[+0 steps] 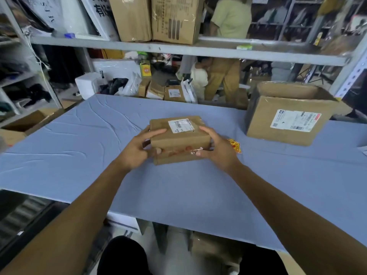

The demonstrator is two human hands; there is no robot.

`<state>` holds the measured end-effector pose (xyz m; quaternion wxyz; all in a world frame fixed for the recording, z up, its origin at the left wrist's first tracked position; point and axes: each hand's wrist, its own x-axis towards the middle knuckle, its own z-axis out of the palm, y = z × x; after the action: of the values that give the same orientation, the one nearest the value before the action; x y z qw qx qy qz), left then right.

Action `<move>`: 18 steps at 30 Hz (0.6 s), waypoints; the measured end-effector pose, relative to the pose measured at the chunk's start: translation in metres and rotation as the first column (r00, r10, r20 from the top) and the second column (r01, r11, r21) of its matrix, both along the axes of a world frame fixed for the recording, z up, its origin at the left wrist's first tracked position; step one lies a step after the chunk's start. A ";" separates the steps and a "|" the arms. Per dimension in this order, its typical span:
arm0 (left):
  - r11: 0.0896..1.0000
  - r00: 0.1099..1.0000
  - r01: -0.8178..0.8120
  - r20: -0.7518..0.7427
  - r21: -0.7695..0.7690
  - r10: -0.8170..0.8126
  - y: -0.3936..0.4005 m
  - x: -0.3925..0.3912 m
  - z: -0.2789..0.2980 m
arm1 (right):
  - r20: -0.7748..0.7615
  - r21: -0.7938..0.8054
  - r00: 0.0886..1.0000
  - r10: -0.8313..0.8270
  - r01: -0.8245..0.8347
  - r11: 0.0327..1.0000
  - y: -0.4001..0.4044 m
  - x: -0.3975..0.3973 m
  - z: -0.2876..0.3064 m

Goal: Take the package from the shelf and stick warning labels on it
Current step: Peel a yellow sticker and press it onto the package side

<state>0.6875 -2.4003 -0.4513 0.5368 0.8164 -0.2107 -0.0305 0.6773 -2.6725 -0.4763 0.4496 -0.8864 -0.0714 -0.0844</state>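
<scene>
A small flat cardboard package (179, 136) with a white shipping label on top rests on the blue table (79, 151) in the middle of the view. Red marks show on its near side face. My left hand (139, 148) grips the package's left edge, fingers over the top and thumb on the front face. Over on the right edge, my right hand (215, 149) holds it the same way. A red and yellow warning label sheet (235, 145) lies on the table just right of my right hand, partly hidden by it.
A larger open cardboard box (288, 116) with a white label stands at the right back of the table. A grey shelf (178, 49) above holds tall cartons. Behind the table are parcels, bags and a person standing. Another carton sits at the far left.
</scene>
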 end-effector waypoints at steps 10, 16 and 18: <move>0.982 0.981 -0.187 0.057 -0.009 0.188 -0.002 0.021 -0.022 | 0.192 -0.164 0.976 -0.103 0.135 0.977 0.015 0.015 -0.016; 0.850 0.852 -0.520 -0.017 0.082 0.523 -0.030 0.000 -0.040 | 0.060 -0.083 0.998 -0.027 0.032 0.996 0.015 0.006 -0.023; 0.813 0.818 -0.574 0.037 0.095 0.574 -0.040 -0.011 -0.044 | 0.035 -0.104 0.998 -0.043 0.046 0.993 0.011 -0.006 -0.028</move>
<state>0.6769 -2.4399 -0.4954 0.4781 0.8682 0.0452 0.1248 0.6718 -2.6613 -0.5046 0.3990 -0.9087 -0.0634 -0.1052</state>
